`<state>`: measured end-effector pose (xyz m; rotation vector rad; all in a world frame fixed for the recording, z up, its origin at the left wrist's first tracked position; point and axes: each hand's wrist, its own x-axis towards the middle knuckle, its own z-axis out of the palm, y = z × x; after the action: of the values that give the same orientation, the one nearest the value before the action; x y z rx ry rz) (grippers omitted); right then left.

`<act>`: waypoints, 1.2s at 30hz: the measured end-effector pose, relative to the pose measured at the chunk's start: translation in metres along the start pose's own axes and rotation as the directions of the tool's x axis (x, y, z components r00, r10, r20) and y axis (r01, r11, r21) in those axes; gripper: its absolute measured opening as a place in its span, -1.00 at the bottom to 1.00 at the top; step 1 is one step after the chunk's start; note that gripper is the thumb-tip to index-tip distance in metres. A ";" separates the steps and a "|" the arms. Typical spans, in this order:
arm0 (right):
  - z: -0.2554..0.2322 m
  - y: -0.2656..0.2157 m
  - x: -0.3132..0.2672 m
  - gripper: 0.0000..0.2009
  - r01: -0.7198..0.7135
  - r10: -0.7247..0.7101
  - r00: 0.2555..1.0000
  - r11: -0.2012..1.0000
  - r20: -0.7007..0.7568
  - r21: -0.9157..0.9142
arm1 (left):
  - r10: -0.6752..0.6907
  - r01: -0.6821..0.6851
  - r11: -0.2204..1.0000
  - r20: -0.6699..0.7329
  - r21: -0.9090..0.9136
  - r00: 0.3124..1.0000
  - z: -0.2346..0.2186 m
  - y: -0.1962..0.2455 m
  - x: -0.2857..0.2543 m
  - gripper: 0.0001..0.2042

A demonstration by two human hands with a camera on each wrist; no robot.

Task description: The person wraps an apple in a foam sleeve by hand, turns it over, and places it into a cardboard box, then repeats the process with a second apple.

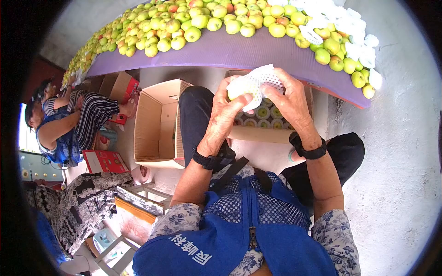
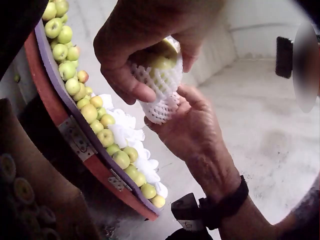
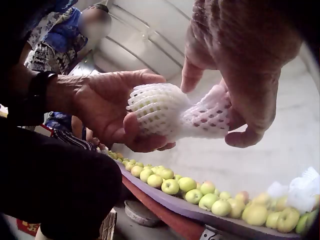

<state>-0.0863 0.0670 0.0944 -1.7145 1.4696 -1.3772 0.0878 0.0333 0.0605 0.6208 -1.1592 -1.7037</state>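
Note:
My left hand (image 1: 221, 112) grips a yellow-green apple (image 2: 164, 56) that is partly covered by a white foam net sleeve (image 3: 155, 107). Bare skin of the apple shows at one end in the left wrist view. My right hand (image 1: 292, 99) holds the loose, narrower end of the sleeve, its fingers at that end in the right wrist view. Between the two hands the sleeve narrows to a waist. Both hands are raised in front of the purple-padded table (image 1: 184, 60), above an open carton (image 1: 258, 134) holding rows of net-wrapped apples.
Many loose apples (image 1: 198, 23) cover the table, with a pile of white foam nets (image 1: 340, 20) at its right end. Another open carton (image 1: 156, 124) stands left of my knee. Other people (image 1: 60, 129) sit at the left. A pale wall (image 1: 396, 138) rises at the right.

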 end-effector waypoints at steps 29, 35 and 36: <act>0.022 -0.007 -0.009 -0.49 0.344 -0.322 0.938 0.911 0.128 -0.228 | -0.003 -0.003 0.998 -0.098 -0.059 0.995 -0.008 -0.004 0.002 -0.54; 0.034 -0.006 -0.016 -0.32 0.295 -0.271 0.955 0.881 0.117 -0.369 | 0.006 -0.011 0.989 -0.029 -0.150 1.000 -0.003 0.000 -0.001 -0.48; 0.035 -0.006 -0.017 -0.32 0.296 -0.272 0.955 0.881 0.117 -0.370 | 0.008 -0.012 0.989 -0.028 -0.150 1.000 -0.003 -0.002 -0.001 -0.48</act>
<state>-0.0503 0.0765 0.0805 -2.2775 1.5790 -1.2135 0.0897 0.0329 0.0573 0.5425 -1.0021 -1.7506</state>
